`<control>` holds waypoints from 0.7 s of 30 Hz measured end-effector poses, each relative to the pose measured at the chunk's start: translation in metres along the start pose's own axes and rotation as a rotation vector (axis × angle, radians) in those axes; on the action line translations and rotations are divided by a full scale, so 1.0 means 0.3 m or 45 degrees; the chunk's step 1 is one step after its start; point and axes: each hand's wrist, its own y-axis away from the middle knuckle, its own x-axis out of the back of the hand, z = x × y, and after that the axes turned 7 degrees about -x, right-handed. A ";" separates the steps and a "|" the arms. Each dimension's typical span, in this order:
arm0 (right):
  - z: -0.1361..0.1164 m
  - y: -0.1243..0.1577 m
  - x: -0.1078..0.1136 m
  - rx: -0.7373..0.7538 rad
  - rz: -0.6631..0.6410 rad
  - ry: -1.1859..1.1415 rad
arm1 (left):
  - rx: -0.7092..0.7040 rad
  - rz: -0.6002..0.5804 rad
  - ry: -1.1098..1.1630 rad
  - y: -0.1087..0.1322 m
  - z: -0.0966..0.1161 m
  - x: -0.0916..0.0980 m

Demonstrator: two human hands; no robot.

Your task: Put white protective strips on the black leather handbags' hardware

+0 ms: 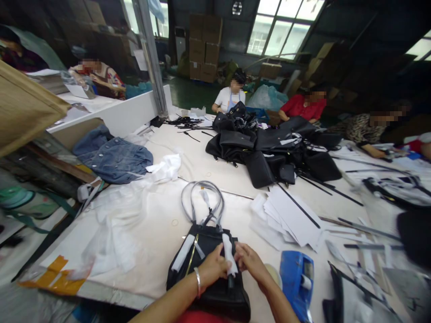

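Note:
A black handbag lies on the table right in front of me, its loop handles covered in clear plastic and stretched away from me. A gold zipper runs down its left part. White wrapping covers a strap on the left, and a second white-wrapped strap lies on the right. My left hand, with a bracelet at the wrist, has its fingers closed on the right wrapped strap. At that strap's right edge my right hand has its fingers pinched together; whatever is between them is hidden.
A blue tape dispenser stands right of the bag, near white paper sheets. Black bags are heaped farther back. A denim jacket and white tissue lie left. Several people sit around the tables.

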 end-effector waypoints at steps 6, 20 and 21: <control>0.048 -0.085 0.085 -0.099 0.344 0.192 | -0.138 0.297 -0.302 0.144 0.202 0.280; 0.219 -0.050 0.037 -0.475 0.308 0.291 | 0.339 0.519 -0.055 0.166 0.086 0.415; 0.239 -0.039 0.023 -0.448 0.316 0.255 | 0.333 0.512 -0.015 0.164 0.090 0.393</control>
